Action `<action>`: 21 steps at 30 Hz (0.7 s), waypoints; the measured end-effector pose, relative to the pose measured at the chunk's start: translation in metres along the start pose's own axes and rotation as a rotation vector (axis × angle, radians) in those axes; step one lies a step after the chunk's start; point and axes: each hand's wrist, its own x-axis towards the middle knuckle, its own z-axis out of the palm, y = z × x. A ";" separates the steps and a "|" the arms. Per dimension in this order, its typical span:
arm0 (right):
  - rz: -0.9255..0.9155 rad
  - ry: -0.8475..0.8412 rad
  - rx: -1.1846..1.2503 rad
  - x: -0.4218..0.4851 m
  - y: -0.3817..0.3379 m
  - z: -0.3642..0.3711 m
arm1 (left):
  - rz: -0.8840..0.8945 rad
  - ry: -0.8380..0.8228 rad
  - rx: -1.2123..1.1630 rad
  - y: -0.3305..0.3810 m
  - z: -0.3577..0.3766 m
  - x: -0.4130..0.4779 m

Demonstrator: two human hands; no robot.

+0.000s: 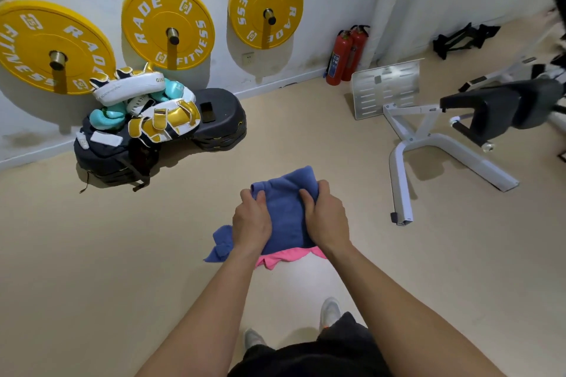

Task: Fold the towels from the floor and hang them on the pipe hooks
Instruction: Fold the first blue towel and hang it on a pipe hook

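Observation:
A blue towel (283, 211), partly folded, is held up in front of me above the beige floor. My left hand (251, 220) grips its left side and my right hand (326, 216) grips its right side, thumbs on top. Another blue towel (220, 245) lies crumpled on the floor just left of my left wrist. A pink towel (288, 256) lies on the floor below the held one, mostly hidden by it. No pipe hooks show, except the metal pegs (173, 35) that carry the wall plates.
Yellow weight plates (167, 24) hang on the white wall ahead. Boxing pads (162, 119) are piled on black step platforms (220, 128) at the left. A white-framed bench (428, 144) and a metal plate (386, 87) stand at the right, with two red extinguishers (346, 55).

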 end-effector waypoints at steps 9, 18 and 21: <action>0.106 -0.024 0.063 0.100 0.054 -0.083 | 0.207 -0.283 -0.232 0.082 0.073 0.039; -0.007 0.015 -0.145 0.339 0.106 -0.213 | 0.349 -0.099 0.034 0.288 0.200 0.165; -0.051 0.042 -0.168 0.418 0.107 -0.276 | 0.323 -0.073 -0.018 0.372 0.239 0.198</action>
